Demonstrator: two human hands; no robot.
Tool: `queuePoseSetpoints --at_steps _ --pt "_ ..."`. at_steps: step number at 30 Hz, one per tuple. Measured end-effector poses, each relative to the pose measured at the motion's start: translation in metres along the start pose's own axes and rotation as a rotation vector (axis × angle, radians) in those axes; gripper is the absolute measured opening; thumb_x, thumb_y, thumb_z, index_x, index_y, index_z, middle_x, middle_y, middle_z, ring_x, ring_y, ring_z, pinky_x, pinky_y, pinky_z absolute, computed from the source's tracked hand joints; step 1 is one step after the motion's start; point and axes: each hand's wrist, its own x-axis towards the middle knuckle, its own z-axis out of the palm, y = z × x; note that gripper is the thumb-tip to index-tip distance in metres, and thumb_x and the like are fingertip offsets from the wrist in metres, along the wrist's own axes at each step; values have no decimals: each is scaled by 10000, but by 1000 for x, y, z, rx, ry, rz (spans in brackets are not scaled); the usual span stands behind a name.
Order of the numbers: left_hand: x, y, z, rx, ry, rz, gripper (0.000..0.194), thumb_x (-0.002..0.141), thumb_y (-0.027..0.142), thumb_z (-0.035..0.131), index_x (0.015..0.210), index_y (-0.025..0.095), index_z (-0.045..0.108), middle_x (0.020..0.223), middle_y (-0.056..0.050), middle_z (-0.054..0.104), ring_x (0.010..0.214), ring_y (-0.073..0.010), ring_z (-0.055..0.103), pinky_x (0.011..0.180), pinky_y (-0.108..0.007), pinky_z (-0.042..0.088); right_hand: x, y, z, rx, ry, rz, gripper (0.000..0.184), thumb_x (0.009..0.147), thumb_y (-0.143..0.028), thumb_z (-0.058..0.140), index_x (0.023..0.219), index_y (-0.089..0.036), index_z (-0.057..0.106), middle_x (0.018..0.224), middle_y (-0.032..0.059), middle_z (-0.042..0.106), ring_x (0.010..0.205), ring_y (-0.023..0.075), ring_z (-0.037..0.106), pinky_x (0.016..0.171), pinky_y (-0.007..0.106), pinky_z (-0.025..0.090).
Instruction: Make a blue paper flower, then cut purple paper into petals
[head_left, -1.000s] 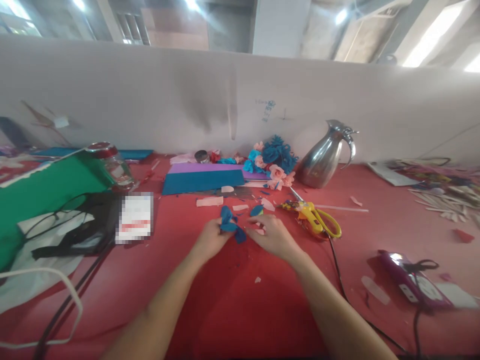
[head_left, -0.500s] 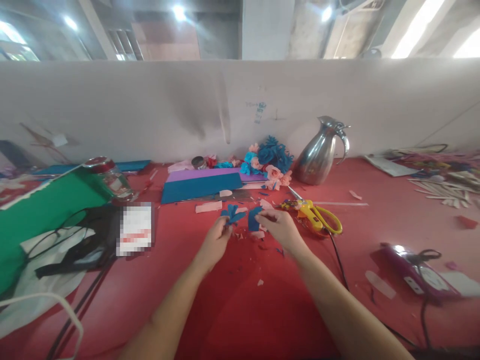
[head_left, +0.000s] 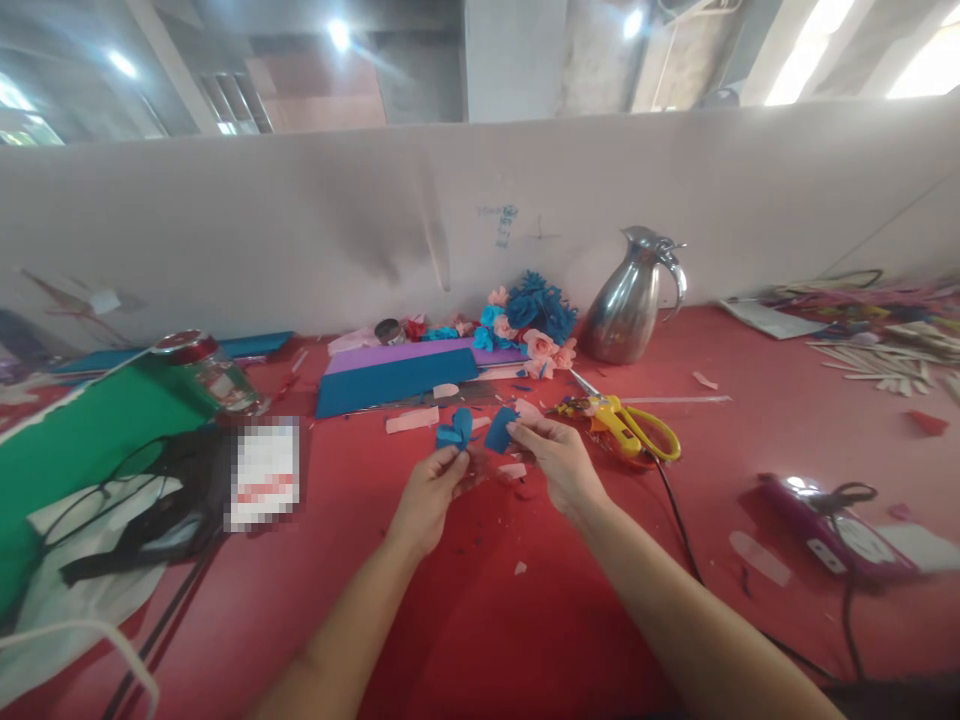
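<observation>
My left hand (head_left: pixel 426 495) pinches a small bunch of blue paper petals (head_left: pixel 453 432) above the red table (head_left: pixel 487 620). My right hand (head_left: pixel 559 462) pinches a single blue paper petal (head_left: pixel 499 429) just to the right of the bunch, a small gap between the two. Both hands are raised a little over the table's middle. Pink and blue paper scraps (head_left: pixel 517 470) lie under them.
Yellow-handled scissors (head_left: pixel 634 432) lie right of my right hand. Behind are blue and purple paper sheets (head_left: pixel 397 370), finished paper flowers (head_left: pixel 532 320) and a steel jug (head_left: pixel 628 300). A green sheet (head_left: pixel 82 425), a jar (head_left: pixel 214 370) and glasses (head_left: pixel 112 480) sit left; a purple power strip (head_left: pixel 832 525) right.
Both hands have lifted off the table. My right hand picked up a single blue petal and now holds it beside the bunch in my left hand.
</observation>
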Motion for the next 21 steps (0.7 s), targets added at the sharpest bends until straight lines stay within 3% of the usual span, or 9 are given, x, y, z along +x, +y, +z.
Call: queuePoseSetpoints --at_steps 4,9,21 --pt "1 -2 7 28 21 6 327 624 444 761 747 148 699 789 -52 709 805 -185 645 852 -348 495 -3 7 6 -30 35 -18 255 604 -394 759 728 -179 704 635 15 688 581 157 620 495 245 458" --pt "2 -6 10 39 -12 -17 324 605 440 770 744 154 711 755 -37 714 780 -189 654 891 -365 474 -3 14 13 -23 20 -94 247 637 -385 735 750 -172 680 686 16 697 615 161 631 615 280 502" --pt "6 -10 8 47 -61 -7 313 625 428 763 759 148 717 771 -50 724 793 -208 661 913 -398 458 -8 8 17 16 -26 -87 215 639 -368 714 705 -187 618 648 -5 666 583 139 609 598 263 507"
